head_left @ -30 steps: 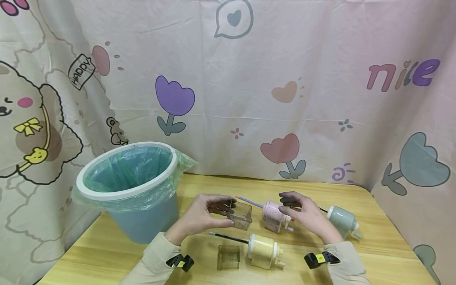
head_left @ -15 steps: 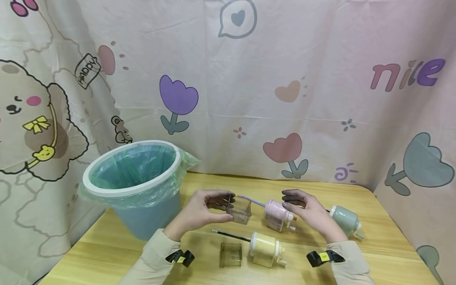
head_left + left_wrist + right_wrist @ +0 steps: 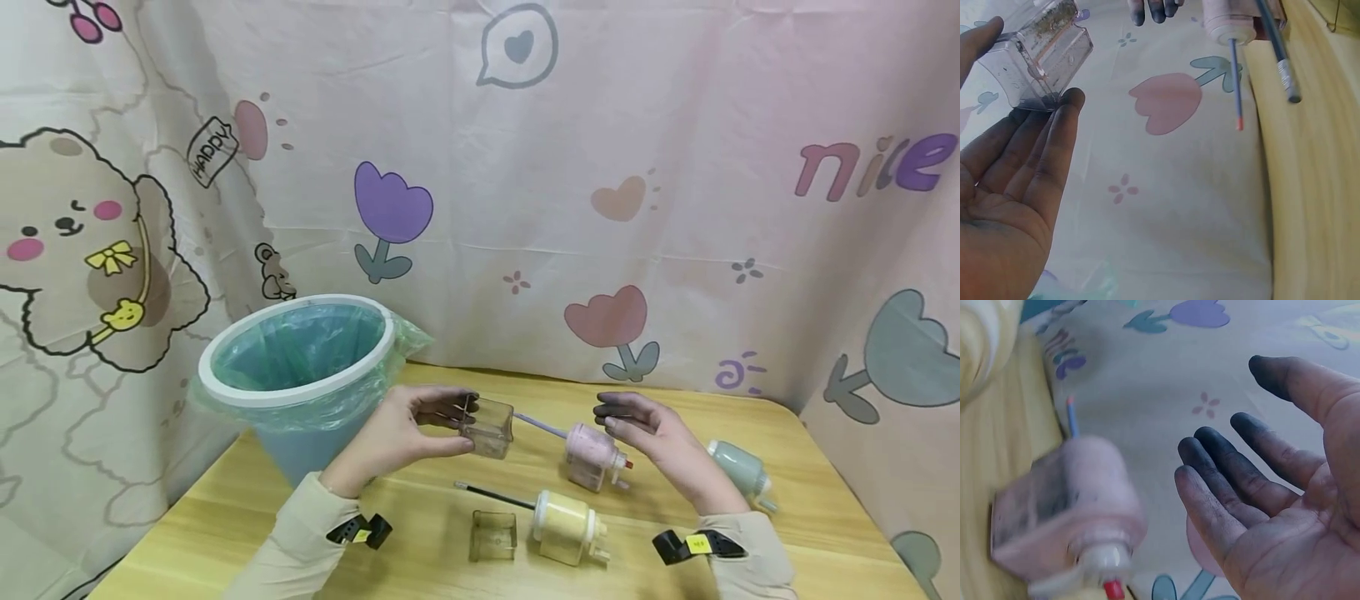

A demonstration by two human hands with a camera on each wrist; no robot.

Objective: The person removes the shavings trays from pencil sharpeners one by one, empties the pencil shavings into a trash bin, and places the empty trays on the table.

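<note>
My left hand (image 3: 401,437) pinches a clear plastic shavings drawer (image 3: 489,429) between thumb and fingertips, held above the table. In the left wrist view, dark dust clings to the wall of the drawer (image 3: 1047,53). My right hand (image 3: 656,437) hovers beside the pink pencil sharpener (image 3: 591,457), fingers relaxed and holding nothing. Black smudges cover its fingertips (image 3: 1210,444). A purple pencil (image 3: 542,426) sticks out of the pink sharpener. Nearer me lie a yellow pencil sharpener (image 3: 564,527) with a black pencil (image 3: 498,496) in it and a second clear drawer (image 3: 493,537).
On the left stands a blue bin with a white rim (image 3: 213,396) and a green plastic liner (image 3: 360,392). A grey-green pencil sharpener (image 3: 738,468) lies at the right, beyond my right forearm. A printed curtain (image 3: 510,167) hangs behind the wooden table (image 3: 420,542).
My left hand has shifted left and slightly up with the drawer, towards the bin. The right hand stays near the pink sharpener. The head view has turned a little to the left.
</note>
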